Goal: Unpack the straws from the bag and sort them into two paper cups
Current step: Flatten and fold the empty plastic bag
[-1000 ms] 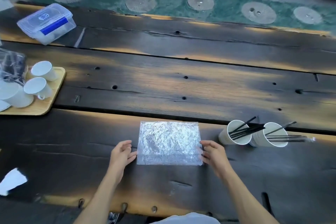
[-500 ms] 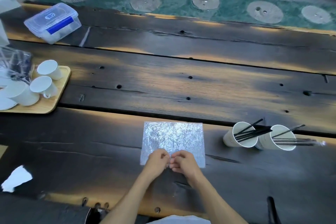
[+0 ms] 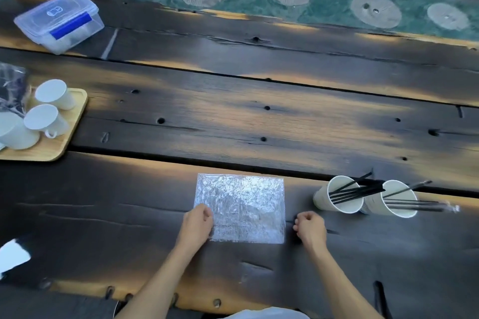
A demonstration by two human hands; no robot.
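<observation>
- Head view, looking down on a dark plank table (image 3: 233,116) with pale worn streaks: the bag (image 3: 241,208) lies flat near the front edge, in the middle.
- It is a clear, square plastic bag, heavily crinkled so that it shines silvery-white against the dark wood; nothing shows inside it.
- The left hand (image 3: 197,225) rests on the bag's near-left corner, fingers curled down onto the plastic; whether it pinches the bag or only presses it, I cannot tell.
- The right hand (image 3: 309,226) sits on the table just beside the bag's right edge, loosely curled, with nothing in it.
- To the right, well apart from the bag, stand two white paper cups, touching each other: the left cup (image 3: 337,195) and the right cup (image 3: 394,199).
- Thin black straws (image 3: 357,189) lean out of both cups toward the right.
- At the far left, a wooden tray (image 3: 70,127) carries small white cups.
- A clear lidded box (image 3: 59,21) with a blue band sits at the back left.
</observation>
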